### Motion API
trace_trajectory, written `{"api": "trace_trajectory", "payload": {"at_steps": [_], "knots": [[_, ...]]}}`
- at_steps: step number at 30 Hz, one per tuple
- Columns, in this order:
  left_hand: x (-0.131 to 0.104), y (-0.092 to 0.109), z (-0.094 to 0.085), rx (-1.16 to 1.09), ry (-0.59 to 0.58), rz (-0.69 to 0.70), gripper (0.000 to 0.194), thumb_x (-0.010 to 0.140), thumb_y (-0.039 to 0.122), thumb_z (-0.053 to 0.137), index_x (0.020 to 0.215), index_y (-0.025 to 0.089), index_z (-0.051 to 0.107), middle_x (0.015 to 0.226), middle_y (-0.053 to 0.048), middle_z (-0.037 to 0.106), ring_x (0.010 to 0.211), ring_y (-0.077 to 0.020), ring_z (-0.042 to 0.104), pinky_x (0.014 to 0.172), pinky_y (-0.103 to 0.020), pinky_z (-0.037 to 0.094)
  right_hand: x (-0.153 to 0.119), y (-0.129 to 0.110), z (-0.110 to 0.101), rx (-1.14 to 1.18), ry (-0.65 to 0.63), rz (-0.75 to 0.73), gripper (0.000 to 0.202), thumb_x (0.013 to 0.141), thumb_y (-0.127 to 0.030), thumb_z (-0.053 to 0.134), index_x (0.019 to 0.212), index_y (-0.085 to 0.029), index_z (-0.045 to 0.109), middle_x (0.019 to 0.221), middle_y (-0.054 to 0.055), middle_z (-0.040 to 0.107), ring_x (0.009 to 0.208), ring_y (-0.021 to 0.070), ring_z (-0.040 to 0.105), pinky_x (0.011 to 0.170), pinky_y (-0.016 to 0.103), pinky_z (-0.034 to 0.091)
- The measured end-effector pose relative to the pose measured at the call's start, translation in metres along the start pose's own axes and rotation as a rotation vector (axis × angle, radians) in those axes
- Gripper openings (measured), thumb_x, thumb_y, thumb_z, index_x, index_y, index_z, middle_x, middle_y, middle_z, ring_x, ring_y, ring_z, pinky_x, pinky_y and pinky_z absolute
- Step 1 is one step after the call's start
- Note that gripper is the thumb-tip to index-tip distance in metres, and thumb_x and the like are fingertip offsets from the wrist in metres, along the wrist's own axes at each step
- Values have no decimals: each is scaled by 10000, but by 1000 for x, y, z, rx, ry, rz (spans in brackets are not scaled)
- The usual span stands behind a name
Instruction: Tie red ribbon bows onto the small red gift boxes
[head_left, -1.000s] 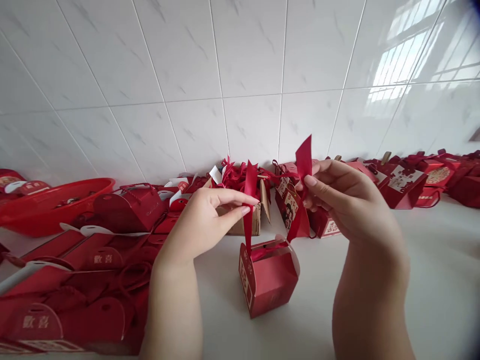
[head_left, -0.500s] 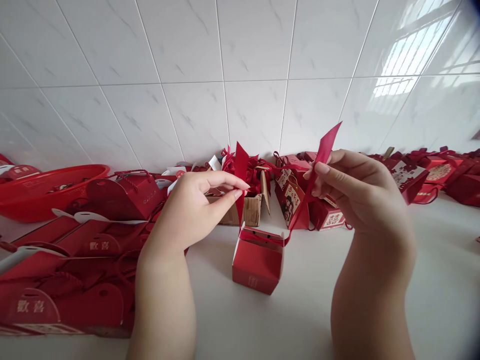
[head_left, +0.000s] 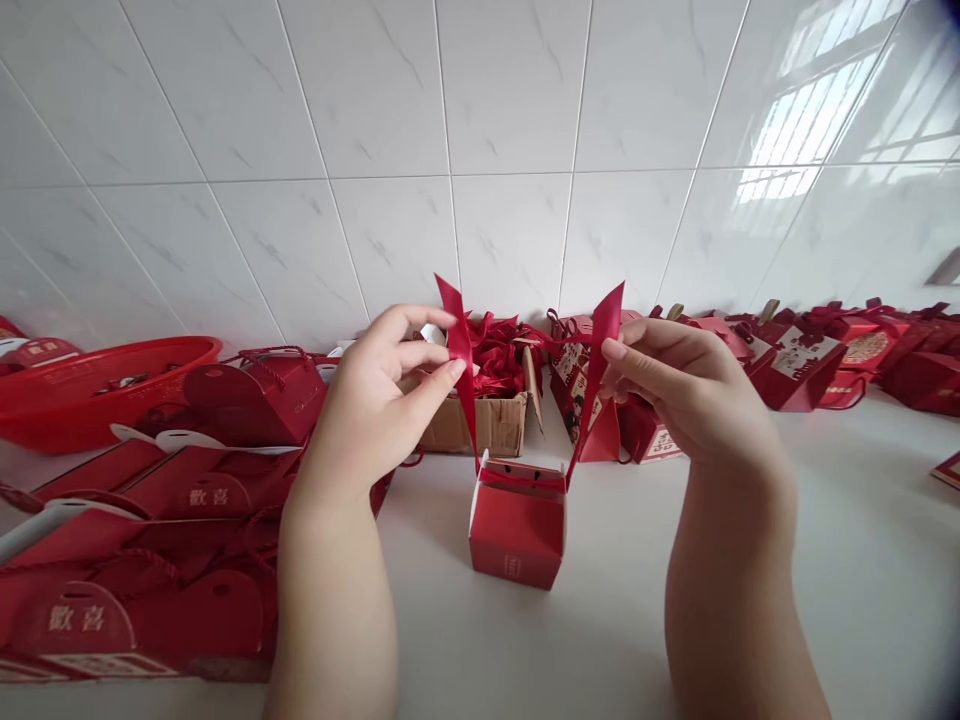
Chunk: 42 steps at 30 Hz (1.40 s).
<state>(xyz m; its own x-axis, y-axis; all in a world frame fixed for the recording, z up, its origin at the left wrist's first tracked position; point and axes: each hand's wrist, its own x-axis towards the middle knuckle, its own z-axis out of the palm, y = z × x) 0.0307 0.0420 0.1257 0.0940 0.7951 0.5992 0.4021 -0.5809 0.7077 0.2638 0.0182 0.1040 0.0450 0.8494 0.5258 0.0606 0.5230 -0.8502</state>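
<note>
A small red gift box (head_left: 517, 530) stands on the white table in front of me. A red ribbon (head_left: 600, 345) runs through the holes at its top, and both ends rise above the box. My left hand (head_left: 409, 385) pinches the left end between thumb and fingers. The right end is pinched by my right hand (head_left: 664, 375), at about the same height. Both ends are cut at a slant and point up past my fingertips.
Behind the box a cardboard carton (head_left: 484, 425) holds a heap of red ribbons (head_left: 495, 350). Red boxes (head_left: 150, 600) are stacked at the left, near a red basin (head_left: 97, 390). More finished red boxes (head_left: 802, 360) line the tiled wall at the right.
My right hand has moved left and slightly down with its ribbon end. My left hand has spread its ribbon end a little to the left. Both ends now stand about level.
</note>
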Motion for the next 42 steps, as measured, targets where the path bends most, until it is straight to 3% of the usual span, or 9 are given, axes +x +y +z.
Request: {"api": "trace_trajectory", "payload": {"at_steps": [3,6,8,10,21,28,42], "knots": [[2,-3,-2,-37,10,-57,528,764,306,692,1264,253,532,856,-24,738,756,-186,661,730,-299,502,0,3,1,-11,14,-12,157,815,-353,679,791,-197,677,633,-12,583,595,79,527,539,205,423],[6,-9,-1,-121,-36,-72,324,729,328,728,1018,192,672,872,-48,739,819,-203,668,754,-292,512,2,5,2,8,31,-26,153,805,-347,690,781,-196,683,647,-10,573,595,77,512,532,208,413],[8,-13,0,-206,-61,-75,200,721,323,737,835,165,692,832,-49,734,808,-194,667,730,-269,516,3,6,4,28,46,-38,148,802,-340,694,777,-195,686,650,-11,567,590,73,499,528,206,409],[9,-14,1,-282,-76,-63,160,730,309,734,775,162,689,799,-37,728,783,-171,661,708,-243,510,4,6,7,47,62,-44,134,797,-331,699,788,-198,692,653,-12,568,589,71,494,524,203,408],[10,-17,8,-360,-51,-41,166,757,320,717,760,156,699,753,-22,680,726,-124,590,656,-210,448,4,8,12,87,94,-56,96,762,-313,733,777,-218,723,703,-12,589,612,71,493,539,202,417],[11,-16,12,-477,-76,-29,152,785,305,688,768,156,709,766,-32,678,759,-138,598,711,-240,458,6,10,12,117,98,-44,84,762,-290,732,807,-220,725,715,-12,596,622,75,499,539,202,421],[12,-15,21,-621,12,-61,154,728,298,735,794,159,737,802,-43,706,793,-165,632,752,-288,483,10,14,24,195,138,-143,46,805,-266,690,787,-226,676,665,-26,563,603,80,504,521,210,403]]}}
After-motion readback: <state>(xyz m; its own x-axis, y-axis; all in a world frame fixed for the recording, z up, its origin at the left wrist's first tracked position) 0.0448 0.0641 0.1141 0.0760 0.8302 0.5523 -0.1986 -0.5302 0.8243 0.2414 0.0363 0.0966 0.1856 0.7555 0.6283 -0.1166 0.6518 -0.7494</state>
